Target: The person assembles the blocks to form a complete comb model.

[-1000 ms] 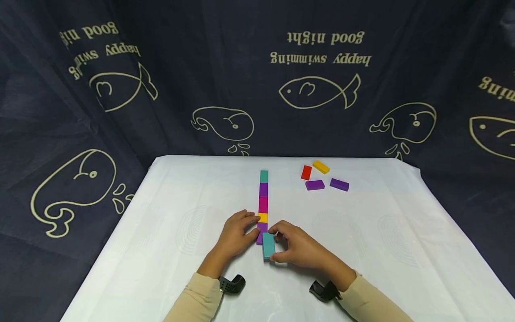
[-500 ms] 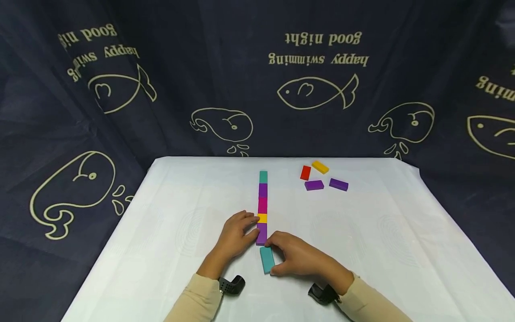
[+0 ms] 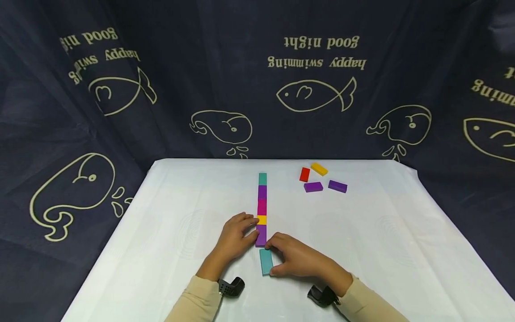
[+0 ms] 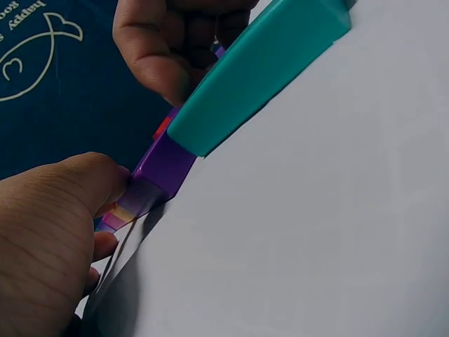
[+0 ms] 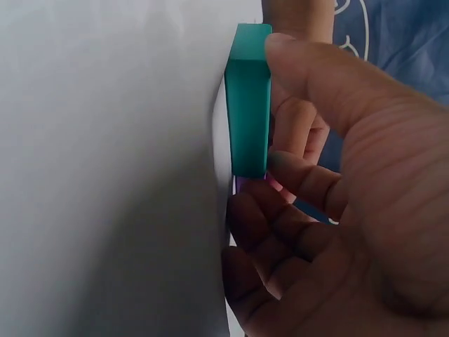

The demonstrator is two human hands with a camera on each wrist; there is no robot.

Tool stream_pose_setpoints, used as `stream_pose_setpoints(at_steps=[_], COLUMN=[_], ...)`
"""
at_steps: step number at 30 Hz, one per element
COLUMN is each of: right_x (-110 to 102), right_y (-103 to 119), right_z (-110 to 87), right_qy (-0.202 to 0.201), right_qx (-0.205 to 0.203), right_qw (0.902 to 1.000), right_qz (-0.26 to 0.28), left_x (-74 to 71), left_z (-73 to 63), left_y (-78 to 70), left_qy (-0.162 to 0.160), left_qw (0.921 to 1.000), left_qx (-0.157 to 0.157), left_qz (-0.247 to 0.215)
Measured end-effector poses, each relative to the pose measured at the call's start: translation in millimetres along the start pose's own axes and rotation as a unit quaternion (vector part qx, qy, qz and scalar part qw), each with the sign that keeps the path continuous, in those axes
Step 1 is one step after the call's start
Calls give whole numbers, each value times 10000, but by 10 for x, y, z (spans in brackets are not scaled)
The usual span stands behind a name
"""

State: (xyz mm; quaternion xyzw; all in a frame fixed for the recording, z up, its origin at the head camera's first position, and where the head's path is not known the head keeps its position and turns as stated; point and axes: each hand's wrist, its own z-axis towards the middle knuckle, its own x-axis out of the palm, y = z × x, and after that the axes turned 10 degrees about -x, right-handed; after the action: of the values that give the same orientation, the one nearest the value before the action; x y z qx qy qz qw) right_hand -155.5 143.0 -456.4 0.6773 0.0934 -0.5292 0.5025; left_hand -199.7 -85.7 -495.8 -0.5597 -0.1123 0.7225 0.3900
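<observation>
A straight row of coloured blocks runs away from me in the head view: a teal block (image 3: 263,179) at the far end, then a purple block (image 3: 262,192), a magenta block (image 3: 262,207), a yellow block (image 3: 262,220) and a nearer purple block (image 3: 261,235). My left hand (image 3: 235,237) lies along the row's left side, its fingertips touching the yellow and near purple blocks. Between thumb and fingers my right hand (image 3: 297,257) pinches a teal block (image 3: 266,262) by its ends. Slightly tilted, this block sits just in front of the row, with a narrow gap between.
To the right at the back lie loose blocks: a red one (image 3: 305,174), a yellow one (image 3: 319,169) and two purple ones (image 3: 313,187). They rest on a white-covered table (image 3: 362,232). Behind it hangs a dark curtain (image 3: 173,58) with fish drawings.
My right hand has brought the teal block toward me, from beside the near purple block to just in front of the row's end. The left hand has stayed in place.
</observation>
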Motion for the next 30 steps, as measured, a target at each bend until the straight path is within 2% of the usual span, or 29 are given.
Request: stream_pose_setpoints(at_steps=[12,20,30], right_x=[56,58,78], right_y=[3,28,36], right_z=[44,28,40], right_qy=[-350,-262,-427], right_qx=[-143,-204,-294], right_qw=[9990,9986,9969], right_qz=[-257,-402,-593], left_x=[-14,-13,-11], left_z=[1,8,7], left_y=[-17,-23,-26], left_qy=[274,199,237], left_qw=[9989,9994,9990], left_qx=[-384,-267,-368], left_qz=[-11,47,35])
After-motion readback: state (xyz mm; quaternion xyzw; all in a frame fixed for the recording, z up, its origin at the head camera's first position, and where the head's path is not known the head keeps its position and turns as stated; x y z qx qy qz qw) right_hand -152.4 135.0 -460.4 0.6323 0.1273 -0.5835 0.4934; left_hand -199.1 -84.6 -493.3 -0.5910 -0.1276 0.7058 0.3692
